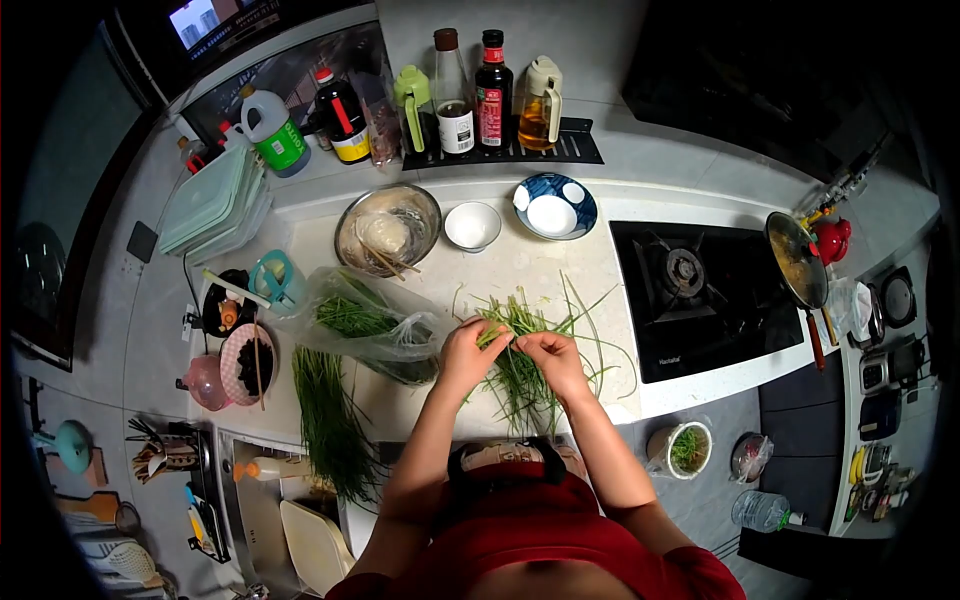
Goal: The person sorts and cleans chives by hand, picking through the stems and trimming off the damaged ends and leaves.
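Note:
Thin green stalks lie in a loose pile on the pale counter, under and around both hands. Closed on a few stalks at the pile's upper left is my left hand. My right hand is beside it, its fingertips pinched on the same stalks, nearly touching the left fingertips. Left of my hands, a clear plastic bag holds more greens. A long dark-green bunch lies farther left, hanging over the counter's front edge.
A metal bowl with dough, a white bowl and a blue patterned bowl stand behind. Bottles line a rack. At right is a gas stove with a pan; a bin stands below.

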`<action>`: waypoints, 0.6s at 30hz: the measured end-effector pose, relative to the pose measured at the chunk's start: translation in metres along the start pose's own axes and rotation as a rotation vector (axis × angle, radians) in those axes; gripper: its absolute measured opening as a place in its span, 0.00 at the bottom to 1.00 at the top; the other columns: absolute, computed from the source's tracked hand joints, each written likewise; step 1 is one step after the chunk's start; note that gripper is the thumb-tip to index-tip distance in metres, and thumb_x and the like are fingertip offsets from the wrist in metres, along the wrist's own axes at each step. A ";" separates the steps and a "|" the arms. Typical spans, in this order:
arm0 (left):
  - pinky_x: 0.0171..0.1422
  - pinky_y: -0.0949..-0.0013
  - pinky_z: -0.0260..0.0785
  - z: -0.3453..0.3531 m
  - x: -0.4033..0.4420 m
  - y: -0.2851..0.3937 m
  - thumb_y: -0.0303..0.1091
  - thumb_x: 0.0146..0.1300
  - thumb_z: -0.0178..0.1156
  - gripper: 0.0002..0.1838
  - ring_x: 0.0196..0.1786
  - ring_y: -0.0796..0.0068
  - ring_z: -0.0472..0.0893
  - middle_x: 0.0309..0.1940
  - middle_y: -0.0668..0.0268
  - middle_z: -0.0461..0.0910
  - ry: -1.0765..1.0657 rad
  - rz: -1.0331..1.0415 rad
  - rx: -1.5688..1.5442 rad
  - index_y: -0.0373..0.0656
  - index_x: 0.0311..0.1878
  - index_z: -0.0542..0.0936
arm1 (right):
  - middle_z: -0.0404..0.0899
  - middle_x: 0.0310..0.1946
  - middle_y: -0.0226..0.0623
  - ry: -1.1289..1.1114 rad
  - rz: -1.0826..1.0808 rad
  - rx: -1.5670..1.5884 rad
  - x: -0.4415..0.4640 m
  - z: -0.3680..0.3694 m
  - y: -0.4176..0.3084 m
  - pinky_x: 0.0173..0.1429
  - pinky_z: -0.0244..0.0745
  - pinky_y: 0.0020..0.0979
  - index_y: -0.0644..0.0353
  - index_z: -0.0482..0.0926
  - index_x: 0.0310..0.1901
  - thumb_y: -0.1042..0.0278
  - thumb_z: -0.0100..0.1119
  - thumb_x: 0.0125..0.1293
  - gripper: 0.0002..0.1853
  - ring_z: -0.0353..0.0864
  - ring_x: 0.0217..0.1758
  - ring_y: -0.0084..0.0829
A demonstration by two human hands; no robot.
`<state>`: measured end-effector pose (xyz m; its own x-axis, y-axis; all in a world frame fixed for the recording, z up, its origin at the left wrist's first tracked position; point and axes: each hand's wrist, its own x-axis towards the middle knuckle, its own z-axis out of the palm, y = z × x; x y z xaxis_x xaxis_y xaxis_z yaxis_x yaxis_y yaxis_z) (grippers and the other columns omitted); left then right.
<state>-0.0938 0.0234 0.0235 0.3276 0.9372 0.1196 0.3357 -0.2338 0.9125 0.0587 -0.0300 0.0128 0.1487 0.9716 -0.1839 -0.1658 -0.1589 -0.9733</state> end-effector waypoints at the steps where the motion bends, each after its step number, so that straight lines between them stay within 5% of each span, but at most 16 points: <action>1: 0.34 0.73 0.66 0.002 -0.001 0.000 0.33 0.52 0.63 0.10 0.31 0.75 0.76 0.29 0.65 0.76 0.033 0.034 0.019 0.37 0.32 0.77 | 0.80 0.29 0.32 -0.005 0.012 -0.003 0.000 0.001 -0.001 0.39 0.68 0.19 0.67 0.79 0.33 0.73 0.54 0.59 0.07 0.74 0.32 0.17; 10: 0.34 0.67 0.67 -0.005 -0.003 0.007 0.30 0.52 0.59 0.06 0.32 0.58 0.75 0.30 0.61 0.73 0.196 0.102 0.260 0.40 0.33 0.76 | 0.80 0.29 0.36 -0.050 0.058 0.031 -0.008 0.001 -0.011 0.44 0.68 0.22 0.68 0.78 0.33 0.71 0.52 0.60 0.09 0.76 0.34 0.21; 18: 0.38 0.62 0.67 -0.027 0.010 -0.011 0.33 0.51 0.59 0.12 0.36 0.53 0.75 0.34 0.56 0.75 0.286 0.011 0.413 0.38 0.38 0.76 | 0.79 0.31 0.38 -0.154 0.320 0.364 -0.010 -0.008 -0.023 0.45 0.70 0.24 0.67 0.77 0.34 0.66 0.51 0.62 0.11 0.77 0.36 0.26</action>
<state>-0.1177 0.0419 0.0249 0.0968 0.9541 0.2836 0.6741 -0.2725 0.6865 0.0683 -0.0375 0.0358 -0.1059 0.9032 -0.4159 -0.5126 -0.4079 -0.7555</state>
